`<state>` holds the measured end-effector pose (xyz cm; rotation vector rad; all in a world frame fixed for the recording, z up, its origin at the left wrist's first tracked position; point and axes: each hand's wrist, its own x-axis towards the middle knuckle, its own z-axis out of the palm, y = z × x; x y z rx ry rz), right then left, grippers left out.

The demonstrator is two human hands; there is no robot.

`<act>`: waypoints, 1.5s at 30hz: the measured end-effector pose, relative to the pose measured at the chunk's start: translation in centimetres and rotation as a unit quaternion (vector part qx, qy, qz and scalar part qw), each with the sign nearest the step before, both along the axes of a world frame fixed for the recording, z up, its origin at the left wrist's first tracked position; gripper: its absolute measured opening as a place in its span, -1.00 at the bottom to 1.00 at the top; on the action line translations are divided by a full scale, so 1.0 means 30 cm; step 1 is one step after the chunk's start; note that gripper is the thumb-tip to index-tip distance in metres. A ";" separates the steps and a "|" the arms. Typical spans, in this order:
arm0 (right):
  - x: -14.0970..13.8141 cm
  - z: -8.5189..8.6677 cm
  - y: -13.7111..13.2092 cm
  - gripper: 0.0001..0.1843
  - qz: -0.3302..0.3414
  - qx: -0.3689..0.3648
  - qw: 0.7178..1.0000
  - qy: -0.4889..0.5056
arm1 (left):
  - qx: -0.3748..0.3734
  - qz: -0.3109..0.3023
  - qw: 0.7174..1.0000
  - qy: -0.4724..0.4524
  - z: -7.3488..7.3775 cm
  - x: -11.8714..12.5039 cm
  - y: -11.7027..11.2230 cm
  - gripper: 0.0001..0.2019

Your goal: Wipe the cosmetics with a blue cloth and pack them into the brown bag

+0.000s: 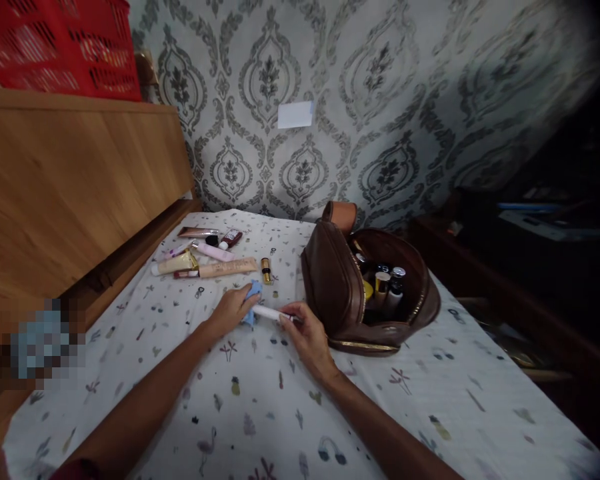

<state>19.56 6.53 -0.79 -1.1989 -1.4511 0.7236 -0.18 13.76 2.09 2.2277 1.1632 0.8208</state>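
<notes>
My left hand point(233, 310) is closed on a light blue cloth point(255, 291), which wraps one end of a slim white tube point(267, 313). The fingers of my right hand point(307, 335) pinch the tube's other end. What the tube contains cannot be made out. To the right, a brown leather cosmetic bag point(333, 280) stands unzipped, with several bottles point(381, 283) upright inside. Beyond my left hand lie a beige tube point(229, 267), a pink tube point(213, 251), a cream tube point(174, 263) and a small dark red bottle point(231, 239). A gold lipstick point(265, 270) lies apart from them.
A patterned white cloth point(260, 420) covers the table. On the left a wooden cabinet point(80, 193) carries a red plastic basket point(60, 50). The papered wall point(305, 167) closes off the back. Dark furniture and a shelf point(545, 223) stand at the right.
</notes>
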 end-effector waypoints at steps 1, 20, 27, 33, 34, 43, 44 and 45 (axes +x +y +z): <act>0.000 -0.003 0.000 -0.76 0.004 -0.004 1.000 0.000 | -0.023 0.007 0.999 -0.045 0.006 0.001 0.000 -0.66; -0.030 0.020 -0.016 -0.86 0.085 -0.037 0.995 0.041 | -0.124 0.014 0.971 -0.206 0.033 0.116 -0.127 -0.46; -0.042 0.033 -0.023 -0.75 0.037 -0.011 0.989 0.142 | -0.135 -0.059 0.976 -0.160 0.018 0.131 -0.146 -0.54; -0.046 0.058 -0.049 -0.75 0.018 0.012 0.988 0.153 | -0.260 -0.018 0.934 -0.244 0.026 0.133 -0.123 -0.45; -0.046 0.059 -0.052 -0.75 0.017 0.016 0.989 0.147 | -0.286 -0.012 0.922 -0.259 0.029 0.134 -0.122 -0.44; -0.015 0.181 -0.089 -0.78 0.048 0.044 0.990 0.124 | -0.435 0.015 0.834 -0.340 0.038 0.148 -0.147 -0.42; 0.002 0.213 -0.093 -0.79 0.052 0.052 0.989 0.124 | -0.436 0.008 0.837 -0.330 0.039 0.148 -0.148 -0.43; 0.024 0.250 -0.096 -0.79 0.051 0.061 0.989 0.122 | -0.437 -0.002 0.842 -0.315 0.040 0.148 -0.148 -0.43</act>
